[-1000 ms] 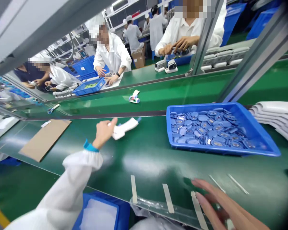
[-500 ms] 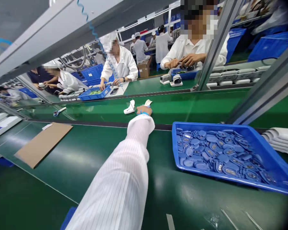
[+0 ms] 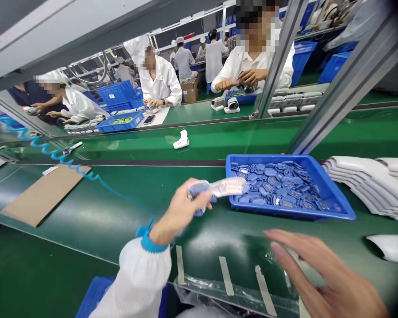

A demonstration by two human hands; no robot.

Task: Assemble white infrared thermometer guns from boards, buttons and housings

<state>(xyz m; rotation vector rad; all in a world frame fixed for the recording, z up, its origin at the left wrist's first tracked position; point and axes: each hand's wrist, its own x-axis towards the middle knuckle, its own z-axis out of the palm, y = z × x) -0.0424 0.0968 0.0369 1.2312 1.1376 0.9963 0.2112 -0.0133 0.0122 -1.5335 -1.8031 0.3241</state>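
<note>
Left grip (image 3: 180, 212): device (image 3: 225, 187) beside disc-filled tray (image 3: 301, 214)

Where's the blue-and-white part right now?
Head view, centre: the left hand holds the part over the green bench, its tip at the near-left corner of the blue tray.

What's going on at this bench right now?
A person at a green worktable holds a small white and blue part in the left hand, just in front of a blue tray full of small blue pieces. The right hand is open, fingers spread, hovering low over the table's near edge and holding nothing. A white part lies alone on the belt beyond, white shells are stacked to the right, and co-workers in white coats handle parts on the far side.
</note>
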